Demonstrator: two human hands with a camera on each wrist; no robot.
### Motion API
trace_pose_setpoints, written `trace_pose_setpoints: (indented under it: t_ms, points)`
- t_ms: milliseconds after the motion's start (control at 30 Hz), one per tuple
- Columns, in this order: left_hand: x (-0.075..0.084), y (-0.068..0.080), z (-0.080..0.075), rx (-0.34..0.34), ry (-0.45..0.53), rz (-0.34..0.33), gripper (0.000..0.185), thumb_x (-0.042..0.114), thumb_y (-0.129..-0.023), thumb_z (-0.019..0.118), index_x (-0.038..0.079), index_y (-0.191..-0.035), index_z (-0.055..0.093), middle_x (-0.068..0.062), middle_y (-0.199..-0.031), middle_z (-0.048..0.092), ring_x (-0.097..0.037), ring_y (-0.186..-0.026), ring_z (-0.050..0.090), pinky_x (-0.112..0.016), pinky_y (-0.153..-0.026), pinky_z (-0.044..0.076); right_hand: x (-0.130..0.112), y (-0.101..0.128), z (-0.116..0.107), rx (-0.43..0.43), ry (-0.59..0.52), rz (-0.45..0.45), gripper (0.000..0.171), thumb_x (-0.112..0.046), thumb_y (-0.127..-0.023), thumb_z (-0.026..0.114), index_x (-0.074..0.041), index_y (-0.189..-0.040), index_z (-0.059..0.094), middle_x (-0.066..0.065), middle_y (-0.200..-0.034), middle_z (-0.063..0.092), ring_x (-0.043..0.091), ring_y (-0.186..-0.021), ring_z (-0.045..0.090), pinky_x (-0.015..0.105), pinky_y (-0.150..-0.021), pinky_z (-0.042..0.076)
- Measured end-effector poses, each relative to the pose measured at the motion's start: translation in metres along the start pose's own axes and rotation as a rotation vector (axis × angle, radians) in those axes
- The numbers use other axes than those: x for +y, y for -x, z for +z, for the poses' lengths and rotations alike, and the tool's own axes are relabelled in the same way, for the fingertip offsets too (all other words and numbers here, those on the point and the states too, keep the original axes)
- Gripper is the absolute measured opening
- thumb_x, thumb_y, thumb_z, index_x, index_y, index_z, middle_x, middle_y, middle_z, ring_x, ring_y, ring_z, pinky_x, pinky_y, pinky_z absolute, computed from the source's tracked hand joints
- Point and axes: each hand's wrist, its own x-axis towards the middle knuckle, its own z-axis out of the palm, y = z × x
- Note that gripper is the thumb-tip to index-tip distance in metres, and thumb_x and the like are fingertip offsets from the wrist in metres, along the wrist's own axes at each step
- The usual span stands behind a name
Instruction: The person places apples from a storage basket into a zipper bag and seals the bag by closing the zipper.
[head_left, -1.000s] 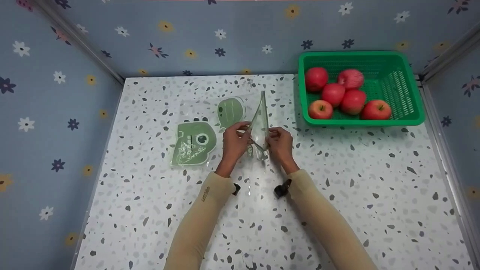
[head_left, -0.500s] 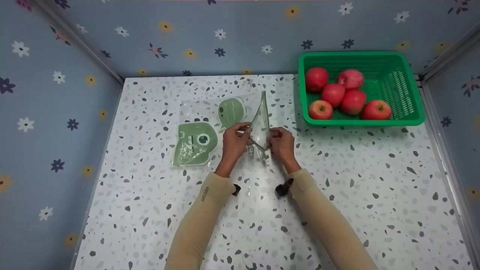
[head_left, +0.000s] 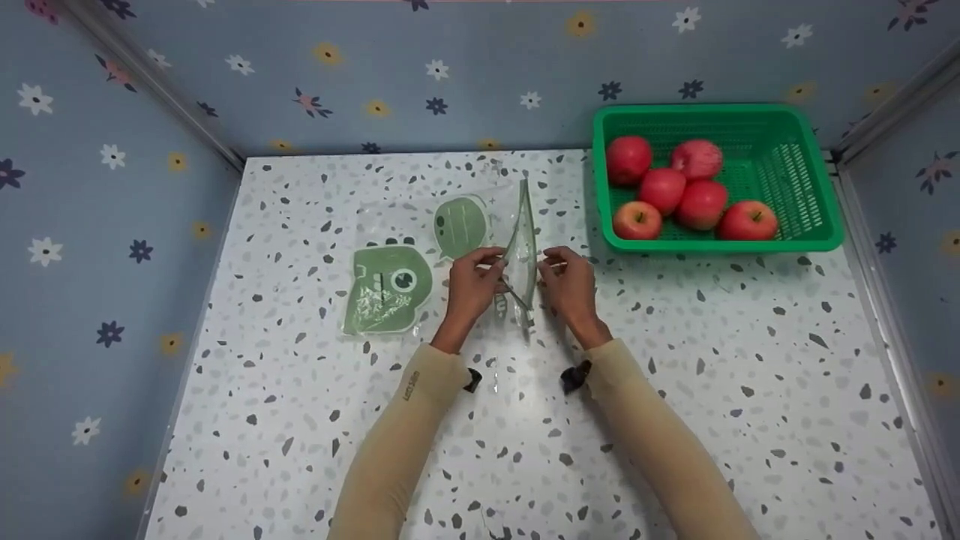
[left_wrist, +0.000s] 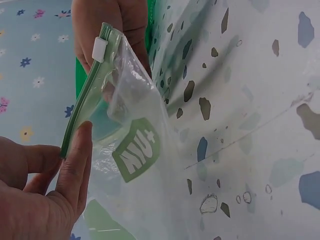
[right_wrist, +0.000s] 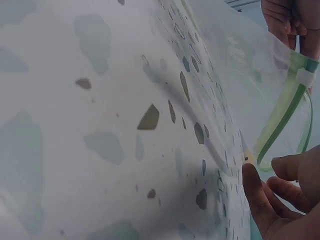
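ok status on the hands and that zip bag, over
Left hand pinches zip bag at its seal. Right hand at the opposite edge, grip unclear. Nothing between bag and apple basket.
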Motion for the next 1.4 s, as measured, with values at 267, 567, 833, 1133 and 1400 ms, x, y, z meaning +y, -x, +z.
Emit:
trace_pose_setpoints:
  t_ms: [267,567,833,1133,1400]
  points:
    - [-0.002,-0.001,-0.001,-0.011,-0.027,0.008,0.024,0.003,-0.103,0.063,-0.003,-0.123,0.072,-0.022,-0.109,0.071,-0.042,-0.092,0.073,-0.028,-0.067,0.063,-0.011,0.001,-0.018,-0.026,0.068,-0.130,0.024,-0.007,-0.101,0.068,0.006,-0.121,0.070,0.022,-0.110,0.073,0.035,-0.095,0.073,0.047,-0.081,0.062]
    - [-0.006,-0.004,-0.001,-0.017,-0.011,-0.006,0.023,0.003,-0.103,0.063,-0.002,-0.123,0.073,-0.021,-0.109,0.071,-0.039,-0.087,0.074,-0.028,-0.067,0.063,-0.025,-0.003,-0.042,0.031,0.103,-0.227,0.021,-0.004,-0.098,0.070,0.004,-0.117,0.072,0.023,-0.110,0.073,0.038,-0.094,0.073,0.050,-0.081,0.062]
    - [-0.007,-0.004,-0.001,-0.031,-0.009,0.011,0.024,0.002,-0.103,0.062,-0.003,-0.124,0.072,-0.022,-0.108,0.071,-0.037,-0.085,0.074,-0.028,-0.067,0.063,-0.035,-0.009,-0.064,0.096,0.162,-0.290,0.024,-0.004,-0.096,0.073,0.005,-0.119,0.071,0.023,-0.113,0.073,0.037,-0.097,0.073,0.051,-0.083,0.062]
    - [-0.005,-0.005,0.000,-0.024,-0.028,-0.008,0.023,0.003,-0.103,0.062,-0.002,-0.123,0.072,-0.020,-0.107,0.070,-0.014,-0.073,0.069,-0.028,-0.068,0.064,-0.041,-0.020,-0.088,0.139,0.309,-0.332,0.028,-0.005,-0.097,0.072,0.002,-0.123,0.071,0.021,-0.117,0.071,0.038,-0.104,0.069,0.049,-0.089,0.059]
    - [-0.007,-0.006,-0.001,-0.021,-0.032,-0.025,0.024,0.003,-0.103,0.062,-0.002,-0.123,0.072,-0.020,-0.107,0.071,-0.011,-0.072,0.067,-0.028,-0.067,0.063,-0.036,-0.032,-0.103,0.174,0.381,-0.367,0.027,-0.006,-0.098,0.072,0.003,-0.123,0.071,0.021,-0.119,0.068,0.037,-0.102,0.065,0.052,-0.095,0.055]
